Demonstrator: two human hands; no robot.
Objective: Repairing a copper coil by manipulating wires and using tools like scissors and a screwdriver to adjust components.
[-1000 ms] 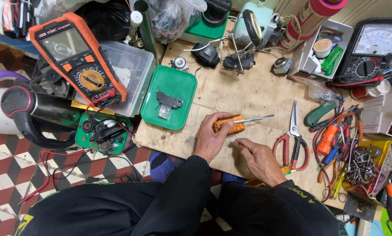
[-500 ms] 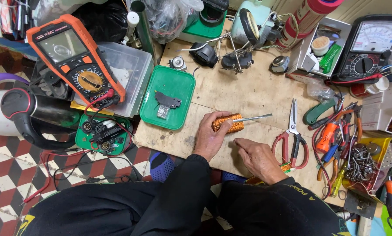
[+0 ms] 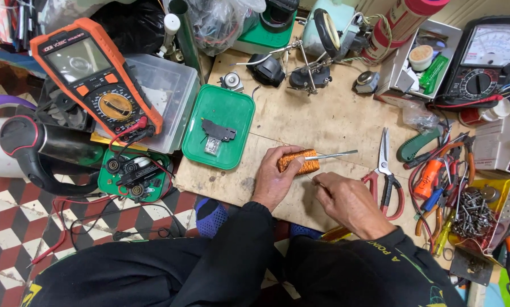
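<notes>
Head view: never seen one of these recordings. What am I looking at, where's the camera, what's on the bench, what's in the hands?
There is no machine here: a person works with two bare hands, and the single camera sits on their head, looking down over their dark sleeves onto a plywood board used as a bench.

The left hand grips a coil of copper wire with a thin metal rod sticking out of it to the right. The right hand rests on the board just beside it and seems to pinch a fine wire, too thin to make out for certain.

Around them lie a green tray with a small black part, an orange multimeter propped on a clear box, red-handled scissors, a heap of pliers and cutters, a yellow tray of screws and an analogue meter.
</notes>
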